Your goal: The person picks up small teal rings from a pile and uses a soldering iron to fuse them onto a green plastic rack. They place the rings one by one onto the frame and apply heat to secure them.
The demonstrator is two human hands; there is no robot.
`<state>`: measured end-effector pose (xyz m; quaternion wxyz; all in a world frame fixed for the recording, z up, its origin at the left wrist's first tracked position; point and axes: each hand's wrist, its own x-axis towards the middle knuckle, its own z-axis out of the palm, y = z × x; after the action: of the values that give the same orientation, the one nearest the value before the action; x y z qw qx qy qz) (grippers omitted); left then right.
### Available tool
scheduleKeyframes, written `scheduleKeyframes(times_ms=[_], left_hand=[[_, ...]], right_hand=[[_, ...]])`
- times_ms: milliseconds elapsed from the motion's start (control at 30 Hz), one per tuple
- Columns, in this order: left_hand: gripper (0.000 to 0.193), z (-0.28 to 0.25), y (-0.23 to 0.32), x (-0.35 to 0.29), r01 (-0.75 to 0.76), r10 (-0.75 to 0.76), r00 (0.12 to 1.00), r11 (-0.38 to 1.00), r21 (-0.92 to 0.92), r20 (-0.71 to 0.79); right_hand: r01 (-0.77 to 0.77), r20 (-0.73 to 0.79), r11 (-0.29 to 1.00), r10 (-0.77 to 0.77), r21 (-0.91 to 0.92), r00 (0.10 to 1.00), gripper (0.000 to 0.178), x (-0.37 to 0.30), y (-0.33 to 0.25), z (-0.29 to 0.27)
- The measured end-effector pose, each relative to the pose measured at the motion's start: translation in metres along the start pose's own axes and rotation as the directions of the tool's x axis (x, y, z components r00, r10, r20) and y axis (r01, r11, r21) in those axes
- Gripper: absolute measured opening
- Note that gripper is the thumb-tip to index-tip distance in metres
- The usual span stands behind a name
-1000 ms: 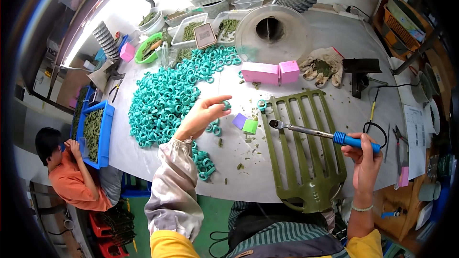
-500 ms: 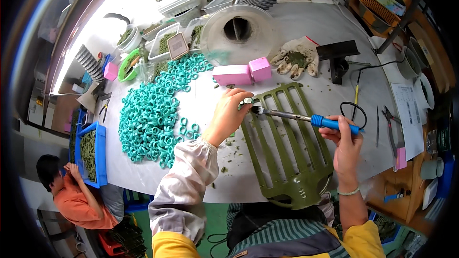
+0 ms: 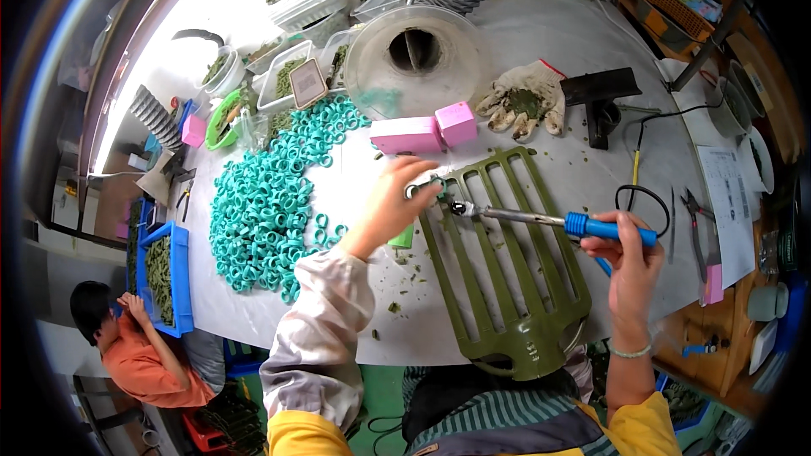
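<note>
A soldering iron with a blue handle (image 3: 604, 226) is gripped in my right hand (image 3: 632, 274), its metal shaft pointing left. The iron's dark, wide tip is beside the fingertips of my left hand (image 3: 384, 207). Those fingertips are closed around a small teal ring (image 3: 441, 186); a shiny round piece shows by the thumb, too small to make out. Below both hands lies an olive-green slatted plastic panel (image 3: 528, 329), with long open slots. A large pile of teal rings (image 3: 258, 215) covers the table to the left of my left hand.
Pink blocks (image 3: 407, 135), a stained work glove (image 3: 524, 101) and a clear funnel hood (image 3: 363, 59) stand beyond the panel. Pliers (image 3: 698, 236) and a paper sheet (image 3: 725, 207) lie at right. A co-worker in orange (image 3: 148, 367) sits at left beside a blue crate (image 3: 179, 287).
My right hand and the iron have shifted slightly right and down. My left hand has turned a little, showing the teal ring at its fingertips. A green piece now shows below it.
</note>
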<state>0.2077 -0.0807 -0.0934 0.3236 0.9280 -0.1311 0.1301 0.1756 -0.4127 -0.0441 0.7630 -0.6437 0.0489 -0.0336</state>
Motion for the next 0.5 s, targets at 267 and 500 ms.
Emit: scheduleKeyframes(times_ms=[267,500], left_hand=[[0.034,-0.081,-0.198,0.001,0.313,-0.070,0.927,0.687,0.656,-0.369],[0.023,-0.082,-0.191,-0.016,0.149,-0.066,0.986,0.764,0.628,-0.155]], right_hand=[[-0.089,-0.037,0.996,0.090,0.016,0.995,0.031,-0.009,-0.006,-0.008],[-0.079,-0.080,0.997,0.081,0.024,0.994,0.031,-0.009,-0.006,-0.009]])
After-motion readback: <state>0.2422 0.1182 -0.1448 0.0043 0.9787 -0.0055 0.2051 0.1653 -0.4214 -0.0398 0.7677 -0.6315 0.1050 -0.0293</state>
